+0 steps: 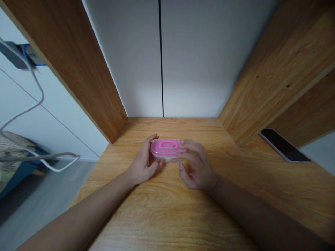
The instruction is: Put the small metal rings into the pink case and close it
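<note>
A small plastic box with a pink lid (164,148) and a clear body (170,160) sits on the wooden desk between my hands. On its lid is a brighter pink handle outline. My left hand (143,162) grips the box's left end, fingers behind it and thumb at the front. Over the right end of the lid reach the slightly blurred fingers of my right hand (197,164). Its thumb stands apart from the fingers and off the box. What lies inside the box I cannot make out.
A dark-screened phone (285,144) lies to the right, beyond a wooden upright panel (277,80). White panels (188,62) close the back of the wooden desk (157,216). A white cable (39,87) hangs at the left, past the desk edge.
</note>
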Demonstrator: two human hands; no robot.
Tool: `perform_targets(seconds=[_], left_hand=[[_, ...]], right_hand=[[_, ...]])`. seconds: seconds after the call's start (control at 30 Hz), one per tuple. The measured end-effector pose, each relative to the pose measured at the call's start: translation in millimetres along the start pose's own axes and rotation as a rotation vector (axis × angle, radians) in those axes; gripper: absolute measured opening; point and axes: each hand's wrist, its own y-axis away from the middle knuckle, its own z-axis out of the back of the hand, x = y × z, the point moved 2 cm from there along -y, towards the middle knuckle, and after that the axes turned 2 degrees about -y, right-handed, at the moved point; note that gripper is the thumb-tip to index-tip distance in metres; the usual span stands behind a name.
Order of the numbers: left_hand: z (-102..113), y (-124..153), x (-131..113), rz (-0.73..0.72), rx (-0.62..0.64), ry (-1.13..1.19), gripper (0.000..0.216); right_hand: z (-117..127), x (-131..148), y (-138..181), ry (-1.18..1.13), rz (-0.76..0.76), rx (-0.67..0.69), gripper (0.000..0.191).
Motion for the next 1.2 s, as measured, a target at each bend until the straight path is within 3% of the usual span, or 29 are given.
perform_targets(seconds=[0.07, 0.13, 0.3, 0.47, 0.8, 1.2], left_hand=[[1.2, 0.4, 4.4, 0.010, -0.018, 0.095, 0.064], [2.2, 0.1, 9.8, 0.041, -0.049, 0.195, 0.054], [3.3, -1.8, 18.0, 0.096, -0.129, 0.372, 0.049], [2.4, -2.4, 17.8, 0.140, -0.144, 0.357, 0.047], [1.3, -1.2, 21.3, 0.178, -0.167, 0.246, 0.047], [-0.9, -2.2, 25.4, 0.224, -0.153, 0.190, 0.043]], right_hand=[[-5.1, 8.9, 0.9, -0.084, 0.154, 0.135, 0.061], [-11.6, 16.1, 1.3, -0.197, 0.196, 0.312, 0.058], [-18.5, 22.6, 3.1, -0.393, -0.131, 0.634, 0.071], [-17.8, 17.9, 6.8, -0.442, -0.291, 0.748, 0.088], [-23.5, 7.9, 11.6, -0.512, -0.412, 0.649, 0.093], [-36.1, -17.1, 15.7, -0.408, -0.746, 0.263, 0.086]])
